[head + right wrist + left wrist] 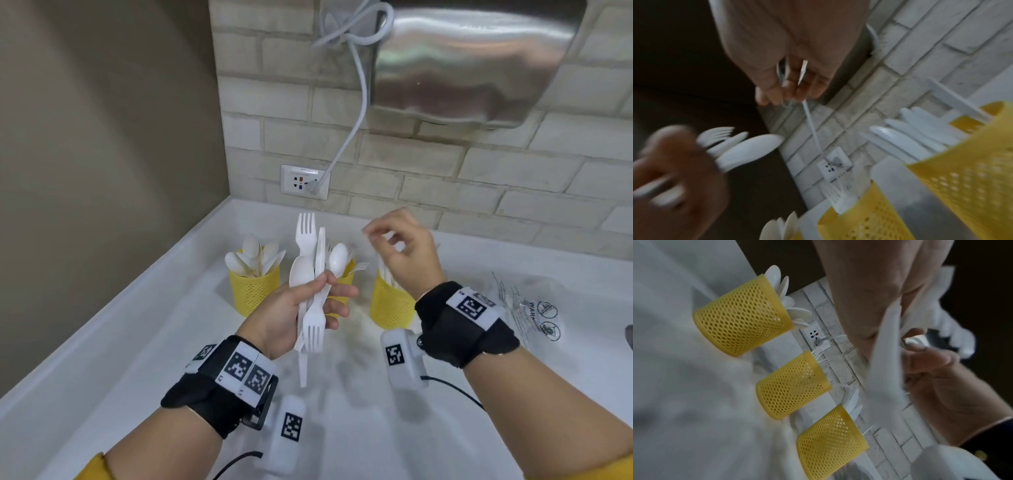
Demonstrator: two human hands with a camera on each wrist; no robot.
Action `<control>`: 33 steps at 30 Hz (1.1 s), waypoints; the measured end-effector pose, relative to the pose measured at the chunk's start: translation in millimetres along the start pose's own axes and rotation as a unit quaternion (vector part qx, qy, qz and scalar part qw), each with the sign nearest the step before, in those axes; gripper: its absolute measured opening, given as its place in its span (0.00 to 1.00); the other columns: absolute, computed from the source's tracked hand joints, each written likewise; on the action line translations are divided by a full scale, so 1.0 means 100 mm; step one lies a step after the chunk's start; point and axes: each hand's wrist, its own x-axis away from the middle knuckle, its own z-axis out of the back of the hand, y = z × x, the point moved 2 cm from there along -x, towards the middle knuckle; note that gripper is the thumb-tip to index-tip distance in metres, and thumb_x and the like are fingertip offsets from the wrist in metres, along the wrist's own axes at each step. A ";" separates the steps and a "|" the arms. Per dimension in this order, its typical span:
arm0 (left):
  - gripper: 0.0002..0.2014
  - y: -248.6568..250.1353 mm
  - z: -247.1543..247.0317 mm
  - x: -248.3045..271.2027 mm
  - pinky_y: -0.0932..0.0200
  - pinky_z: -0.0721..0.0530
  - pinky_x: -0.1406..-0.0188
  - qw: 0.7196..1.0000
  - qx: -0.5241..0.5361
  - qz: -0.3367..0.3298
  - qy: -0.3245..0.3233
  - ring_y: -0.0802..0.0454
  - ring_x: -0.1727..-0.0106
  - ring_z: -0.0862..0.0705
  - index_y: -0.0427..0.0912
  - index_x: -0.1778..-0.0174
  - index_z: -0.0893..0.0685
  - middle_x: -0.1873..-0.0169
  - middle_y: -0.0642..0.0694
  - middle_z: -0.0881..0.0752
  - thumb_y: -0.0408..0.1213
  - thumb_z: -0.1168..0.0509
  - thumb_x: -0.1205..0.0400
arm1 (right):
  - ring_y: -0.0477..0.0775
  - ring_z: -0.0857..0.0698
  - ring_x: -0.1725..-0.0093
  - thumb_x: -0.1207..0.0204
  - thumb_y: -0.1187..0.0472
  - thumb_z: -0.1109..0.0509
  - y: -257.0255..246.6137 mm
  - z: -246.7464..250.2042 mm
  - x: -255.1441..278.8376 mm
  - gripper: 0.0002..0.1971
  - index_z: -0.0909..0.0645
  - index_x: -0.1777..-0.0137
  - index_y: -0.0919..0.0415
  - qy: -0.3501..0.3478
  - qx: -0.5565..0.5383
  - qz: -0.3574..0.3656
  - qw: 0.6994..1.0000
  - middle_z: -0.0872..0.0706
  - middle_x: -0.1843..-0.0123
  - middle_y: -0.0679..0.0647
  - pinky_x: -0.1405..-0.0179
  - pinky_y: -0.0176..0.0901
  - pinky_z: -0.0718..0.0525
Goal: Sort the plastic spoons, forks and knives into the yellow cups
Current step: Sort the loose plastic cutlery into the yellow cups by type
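Note:
My left hand (334,291) grips a bundle of white plastic cutlery (310,294): forks, a spoon and a knife, held upright in front of the middle yellow mesh cup (346,277). That cup holds forks. The left cup (255,291) is full of spoons, and the right cup (390,305) holds knives. In the left wrist view the three cups stand in a row: spoons (742,318), forks (793,384), knives (830,444). My right hand (394,240) hovers above the knife cup with loosely curled fingers and nothing in it. The right wrist view shows the bundle (748,149) blurred.
The cups stand on a white counter (137,342) in a corner, with a tan wall on the left and brick tiles behind. A wall socket (305,181) with a grey cable and a steel appliance (479,58) hang above. A clear plastic bag (534,308) lies to the right.

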 end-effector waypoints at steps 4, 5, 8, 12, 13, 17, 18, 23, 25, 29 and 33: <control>0.09 0.00 -0.01 0.05 0.63 0.23 0.77 0.998 -0.018 0.038 -0.035 0.52 0.77 0.20 0.40 0.61 0.23 0.65 0.44 0.11 0.39 0.45 0.20 | 0.49 0.28 0.52 0.34 0.73 0.39 -0.30 -0.24 0.18 0.17 0.12 0.54 0.59 -0.184 0.111 0.163 0.963 0.18 0.51 0.57 0.51 0.36 0.26; 0.09 0.00 0.00 0.07 0.64 0.24 0.78 0.998 -0.031 0.038 -0.039 0.53 0.78 0.22 0.40 0.60 0.24 0.69 0.47 0.12 0.39 0.45 0.19 | 0.49 0.29 0.51 0.35 0.69 0.40 -0.34 -0.27 0.19 0.16 0.13 0.53 0.59 -0.221 0.136 0.172 0.950 0.17 0.48 0.57 0.50 0.40 0.26; 0.09 0.00 0.06 0.11 0.66 0.24 0.77 0.997 -0.053 0.015 -0.055 0.57 0.78 0.23 0.39 0.58 0.20 0.70 0.50 0.13 0.42 0.34 0.23 | 0.53 0.27 0.52 0.34 0.64 0.39 -0.43 -0.29 0.22 0.12 0.16 0.55 0.60 -0.301 0.178 0.185 0.918 0.16 0.45 0.56 0.52 0.47 0.24; 0.16 -0.03 0.11 0.15 0.67 0.24 0.76 0.996 -0.052 0.028 -0.061 0.58 0.76 0.24 0.40 0.56 0.14 0.62 0.44 0.13 0.49 0.26 0.30 | 0.61 0.21 0.63 0.33 0.66 0.40 -0.54 -0.29 0.24 0.11 0.15 0.59 0.62 -0.329 0.220 0.234 0.888 0.16 0.60 0.57 0.63 0.54 0.18; 0.16 -0.03 0.11 0.16 0.68 0.25 0.76 0.997 -0.048 0.031 -0.057 0.58 0.76 0.25 0.38 0.54 0.15 0.61 0.43 0.14 0.48 0.28 0.28 | 0.60 0.22 0.66 0.32 0.66 0.42 -0.57 -0.28 0.24 0.12 0.15 0.61 0.62 -0.321 0.230 0.255 0.883 0.17 0.64 0.57 0.66 0.50 0.18; 0.12 0.00 0.09 0.19 0.67 0.23 0.76 0.999 -0.038 0.012 -0.027 0.57 0.74 0.22 0.35 0.46 0.18 0.60 0.45 0.13 0.36 0.34 0.23 | 0.55 0.28 0.64 0.35 0.72 0.39 -0.52 -0.16 0.23 0.08 0.22 0.64 0.60 -0.285 0.284 0.286 0.870 0.20 0.69 0.57 0.66 0.42 0.29; 0.13 0.01 0.11 0.20 0.66 0.23 0.75 0.999 -0.042 0.004 -0.019 0.57 0.73 0.21 0.34 0.44 0.18 0.59 0.44 0.13 0.33 0.35 0.23 | 0.53 0.31 0.63 0.38 0.75 0.41 -0.49 -0.11 0.22 0.09 0.25 0.64 0.61 -0.271 0.285 0.263 0.881 0.21 0.68 0.58 0.66 0.42 0.31; 0.15 0.03 0.09 0.22 0.64 0.24 0.72 0.994 -0.106 -0.007 -0.031 0.56 0.73 0.23 0.38 0.42 0.17 0.50 0.46 0.15 0.35 0.39 0.23 | 0.36 0.25 0.67 0.31 0.64 0.43 -0.52 -0.05 0.29 0.06 0.27 0.61 0.53 -0.182 0.000 -0.108 0.977 0.24 0.67 0.44 0.65 0.31 0.28; 0.11 0.02 0.03 0.22 0.64 0.24 0.71 0.989 -0.140 -0.001 -0.043 0.56 0.73 0.24 0.41 0.46 0.16 0.60 0.48 0.15 0.35 0.39 0.22 | 0.37 0.19 0.68 0.24 0.58 0.33 -0.60 -0.17 0.41 0.03 0.23 0.57 0.55 -0.199 -0.112 -0.208 0.951 0.19 0.68 0.44 0.67 0.28 0.26; 0.04 0.00 0.02 0.24 0.65 0.24 0.65 0.970 -0.239 0.000 -0.036 0.57 0.72 0.26 0.47 0.58 0.18 0.73 0.46 0.26 0.41 0.38 0.23 | 0.43 0.24 0.80 0.25 0.59 0.29 -0.68 -0.32 0.47 0.10 0.19 0.60 0.66 -0.218 -0.159 -0.241 0.932 0.18 0.69 0.61 0.79 0.28 0.31; 0.08 0.04 0.06 0.30 0.66 0.26 0.65 0.962 -0.269 -0.022 -0.030 0.57 0.72 0.26 0.51 0.61 0.17 0.73 0.46 0.24 0.48 0.40 0.23 | 0.54 0.31 0.73 0.22 0.55 0.33 -0.61 -0.40 0.45 0.12 0.21 0.60 0.65 -0.210 -0.272 -0.285 0.895 0.25 0.71 0.62 0.72 0.43 0.33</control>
